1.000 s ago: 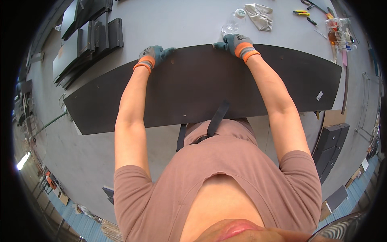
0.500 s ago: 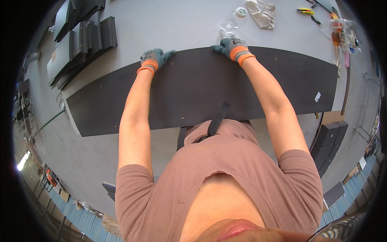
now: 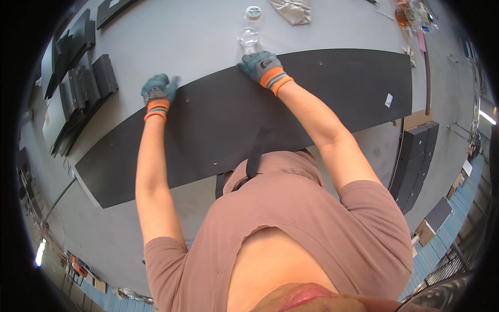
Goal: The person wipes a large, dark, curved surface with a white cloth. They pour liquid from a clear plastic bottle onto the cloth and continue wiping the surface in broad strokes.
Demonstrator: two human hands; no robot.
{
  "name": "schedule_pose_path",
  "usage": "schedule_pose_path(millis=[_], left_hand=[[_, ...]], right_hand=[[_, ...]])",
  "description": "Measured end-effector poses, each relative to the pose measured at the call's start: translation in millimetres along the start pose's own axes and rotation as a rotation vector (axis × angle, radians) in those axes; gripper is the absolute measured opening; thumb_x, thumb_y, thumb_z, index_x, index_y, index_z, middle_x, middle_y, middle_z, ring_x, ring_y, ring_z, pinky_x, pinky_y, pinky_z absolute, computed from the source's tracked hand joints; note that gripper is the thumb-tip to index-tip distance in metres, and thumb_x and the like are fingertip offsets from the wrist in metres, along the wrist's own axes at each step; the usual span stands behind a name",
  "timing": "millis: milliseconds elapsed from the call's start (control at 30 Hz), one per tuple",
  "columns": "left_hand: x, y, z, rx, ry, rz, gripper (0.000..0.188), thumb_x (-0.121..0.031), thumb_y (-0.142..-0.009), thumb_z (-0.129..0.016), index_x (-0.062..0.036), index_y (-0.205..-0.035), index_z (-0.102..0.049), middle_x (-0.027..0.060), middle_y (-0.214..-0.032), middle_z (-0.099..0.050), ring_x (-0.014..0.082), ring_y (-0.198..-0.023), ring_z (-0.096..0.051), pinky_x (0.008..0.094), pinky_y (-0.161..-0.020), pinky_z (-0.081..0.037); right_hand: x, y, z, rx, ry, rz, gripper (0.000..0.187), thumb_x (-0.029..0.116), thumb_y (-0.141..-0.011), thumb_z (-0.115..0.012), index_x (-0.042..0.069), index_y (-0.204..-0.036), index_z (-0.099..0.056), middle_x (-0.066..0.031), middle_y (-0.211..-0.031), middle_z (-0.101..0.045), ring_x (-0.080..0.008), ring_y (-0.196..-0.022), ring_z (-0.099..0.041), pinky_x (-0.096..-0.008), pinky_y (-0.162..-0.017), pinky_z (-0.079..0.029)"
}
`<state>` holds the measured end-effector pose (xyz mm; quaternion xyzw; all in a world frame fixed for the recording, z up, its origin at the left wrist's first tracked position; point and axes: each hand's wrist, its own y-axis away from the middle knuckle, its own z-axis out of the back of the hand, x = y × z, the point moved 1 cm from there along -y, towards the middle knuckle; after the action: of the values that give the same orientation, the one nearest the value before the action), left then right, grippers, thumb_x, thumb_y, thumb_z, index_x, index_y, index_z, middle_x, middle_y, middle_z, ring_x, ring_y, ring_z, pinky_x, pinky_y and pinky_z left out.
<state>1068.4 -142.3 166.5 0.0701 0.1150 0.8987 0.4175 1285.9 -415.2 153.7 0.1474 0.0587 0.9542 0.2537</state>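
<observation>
A long black panel point(image 3: 223, 119) lies across a grey table point(image 3: 182, 41), its near edge past the table's front. Both my hands wear grey gloves with orange cuffs. My left hand point(image 3: 157, 89) grips the panel's far edge toward its left half. My right hand point(image 3: 261, 65) holds the same far edge near the middle. A small white label point(image 3: 388, 100) sits on the panel's right end.
A clear plastic bottle point(image 3: 249, 31) lies just beyond my right hand. Crumpled silver wrapping point(image 3: 292, 9) is at the back. Stacks of black panels point(image 3: 83, 88) lie at the left. More dark panels point(image 3: 416, 161) stand on the floor at the right.
The view has shifted so that the panel and my hands sit lower in the picture. Both hands keep their hold on the panel's far edge.
</observation>
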Motion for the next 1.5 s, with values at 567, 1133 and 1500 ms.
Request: schedule_pose_path(millis=[567, 1133, 1500], left_hand=[[-143.6, 134.8, -74.8, -0.695, 0.360, -0.026, 0.060, -0.043, -0.094, -0.074, -0.0011, -0.135, -0.061, 0.0256, -0.146, -0.053, 0.0465, -0.136, -0.051, 0.0552, -0.114, -0.042], [-157.1, 142.7, -92.6, -0.604, 0.240, -0.009, 0.052, -0.034, -0.092, -0.074, -0.0033, -0.133, -0.063, 0.0181, -0.147, -0.058, 0.0403, -0.137, -0.054, 0.0562, -0.119, -0.037], [-159.2, 148.9, -85.8, -0.670, 0.292, 0.011, 0.053, -0.040, -0.093, -0.074, -0.0031, -0.130, -0.064, 0.0199, -0.142, -0.060, 0.0406, -0.136, -0.054, 0.0570, -0.118, -0.037]], right_hand=[[-150.9, 11.0, 86.6, -0.812, -0.234, -0.036, 0.022, 0.015, -0.096, -0.067, 0.010, -0.117, -0.073, -0.0163, -0.112, -0.074, -0.0384, -0.102, -0.070, -0.0447, -0.086, -0.057], [-287.0, -141.2, -10.7, -0.734, 0.045, 0.051, 0.038, 0.012, -0.096, -0.058, 0.019, -0.131, -0.071, -0.0158, -0.140, -0.064, -0.0342, -0.134, -0.058, -0.0482, -0.119, -0.041], [-223.3, 108.0, -5.0, -0.753, 0.073, -0.147, 0.042, 0.016, -0.091, -0.067, 0.014, -0.133, -0.069, -0.0099, -0.138, -0.068, -0.0332, -0.131, -0.061, -0.0515, -0.114, -0.042]])
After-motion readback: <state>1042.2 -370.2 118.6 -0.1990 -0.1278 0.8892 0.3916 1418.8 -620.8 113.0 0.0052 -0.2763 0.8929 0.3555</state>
